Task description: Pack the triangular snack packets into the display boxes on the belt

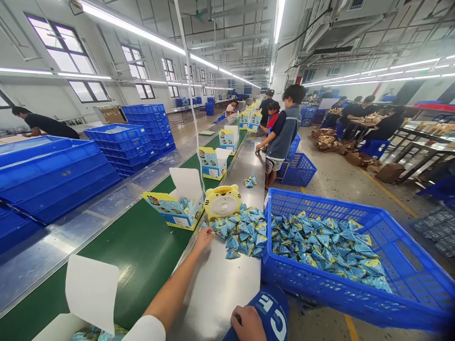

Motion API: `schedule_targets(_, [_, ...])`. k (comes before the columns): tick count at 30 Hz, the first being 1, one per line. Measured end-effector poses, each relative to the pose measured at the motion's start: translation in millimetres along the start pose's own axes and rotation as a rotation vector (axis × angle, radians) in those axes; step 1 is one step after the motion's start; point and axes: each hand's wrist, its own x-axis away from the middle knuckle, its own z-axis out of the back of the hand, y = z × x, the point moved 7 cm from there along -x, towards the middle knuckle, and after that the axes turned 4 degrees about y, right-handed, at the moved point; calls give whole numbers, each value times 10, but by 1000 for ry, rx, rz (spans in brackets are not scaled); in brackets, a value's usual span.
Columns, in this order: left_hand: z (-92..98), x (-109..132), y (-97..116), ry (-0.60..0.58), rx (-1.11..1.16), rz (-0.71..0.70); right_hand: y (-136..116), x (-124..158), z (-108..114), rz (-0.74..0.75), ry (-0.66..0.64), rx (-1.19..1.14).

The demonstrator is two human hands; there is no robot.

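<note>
My left hand reaches forward along the steel ledge to the near edge of a pile of blue snack packets. Its fingers are curled at the pile's edge, and what they pinch is hidden. At the bottom edge, my right hand is closed against a dark blue item with white letters. A yellow tiger-faced fan stands behind the pile. A blue crate full of the same packets sits to the right. An open display box holding packets rides the green belt.
More open display boxes stand along the belt farther away. A white box flap is at the near left. Stacked blue bins line the left side. Other people work farther down the line, next to another blue crate.
</note>
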Motion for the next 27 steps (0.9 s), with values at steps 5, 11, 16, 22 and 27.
schedule_targets(5, [-1011,712,-134,-282,-149,-29,42,4,-39,-22,19,2])
schedule_targets(11, [-1373,847,-13,-260,-376,-46,17,32,-38,-31,4,-5])
schedule_targets(16, [-1488,781,10,-390,-460,23,-10,24,1,-23,9,-15])
schedule_targets(22, [-1269,1101,-148,-437,-476,-11,0,4,-49,-10,34,-50])
schedule_targets(27, [-1011,1548,-510,-494,-478,-47,-57,15,-2,-14,45,-64])
